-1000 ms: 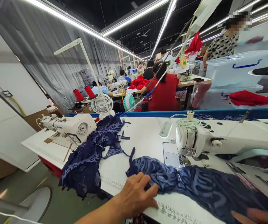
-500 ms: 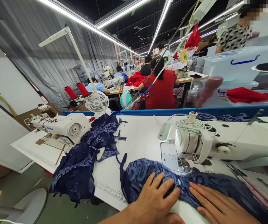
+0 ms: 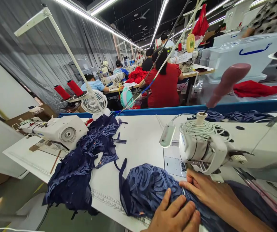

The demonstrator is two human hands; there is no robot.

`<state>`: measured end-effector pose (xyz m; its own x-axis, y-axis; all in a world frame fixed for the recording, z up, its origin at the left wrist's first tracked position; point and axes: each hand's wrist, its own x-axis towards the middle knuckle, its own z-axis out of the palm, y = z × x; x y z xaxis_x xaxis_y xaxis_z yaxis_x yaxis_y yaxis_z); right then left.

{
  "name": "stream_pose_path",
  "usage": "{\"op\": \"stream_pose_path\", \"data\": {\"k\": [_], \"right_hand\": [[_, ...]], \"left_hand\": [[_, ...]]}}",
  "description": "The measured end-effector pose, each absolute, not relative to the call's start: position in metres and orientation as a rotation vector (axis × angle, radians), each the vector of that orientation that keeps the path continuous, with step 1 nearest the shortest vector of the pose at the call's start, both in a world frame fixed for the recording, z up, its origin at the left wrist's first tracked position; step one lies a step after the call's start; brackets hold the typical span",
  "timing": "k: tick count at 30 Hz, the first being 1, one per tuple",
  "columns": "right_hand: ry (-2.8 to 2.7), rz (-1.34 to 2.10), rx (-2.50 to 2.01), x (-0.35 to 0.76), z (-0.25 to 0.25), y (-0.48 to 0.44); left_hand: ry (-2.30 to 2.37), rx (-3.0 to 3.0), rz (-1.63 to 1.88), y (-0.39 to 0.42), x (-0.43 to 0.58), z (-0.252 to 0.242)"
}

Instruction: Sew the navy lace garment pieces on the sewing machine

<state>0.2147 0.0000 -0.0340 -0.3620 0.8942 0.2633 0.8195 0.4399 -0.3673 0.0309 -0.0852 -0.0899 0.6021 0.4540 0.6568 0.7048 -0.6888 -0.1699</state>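
A navy patterned garment piece [image 3: 148, 183], with a dark strap at its left end, lies on the white sewing table in front of the sewing machine head [image 3: 198, 145]. My left hand [image 3: 177, 214] rests on its near edge, fingers apart and laid over the cloth. Close to the needle plate [image 3: 173, 166], my right hand [image 3: 208, 191] has its fingers bent together below the machine head, the thumb against the cloth. What its fingertips hold, if anything, is hidden. Dark sheer cloth passes beneath the right wrist toward the lower right.
Left of the work, a pile of navy garment pieces [image 3: 80, 167] hangs over the table edge by a second sewing machine [image 3: 56, 129]. Tweezers with pink handles [image 3: 264, 195] lie at right. A pink-handled tool [image 3: 232, 80] stands on the machine. Several people sit beyond the blue rail [image 3: 140, 111].
My right hand has gone from lying flat on the cloth up to the needle area, its fingers now bent. My left hand has slid slightly right and nearer me. The view has shifted.
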Motion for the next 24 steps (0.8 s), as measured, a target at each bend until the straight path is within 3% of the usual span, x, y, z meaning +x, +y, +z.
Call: {"op": "stream_pose_path", "data": {"k": [3, 9, 24], "right_hand": [[-2.280, 0.362, -1.499, 0.217, -0.033, 0.001], [-2.271, 0.521, -1.603, 0.215, -0.026, 0.000], [-2.250, 0.622, -1.768, 0.202, -0.014, -0.005]], "left_hand": [[-0.942, -2.319, -0.960, -0.088, 0.032, -0.084], [-0.946, -2.314, -0.867, -0.089, 0.030, -0.065], [-1.030, -2.256, -0.828, -0.103, 0.031, -0.057]]}}
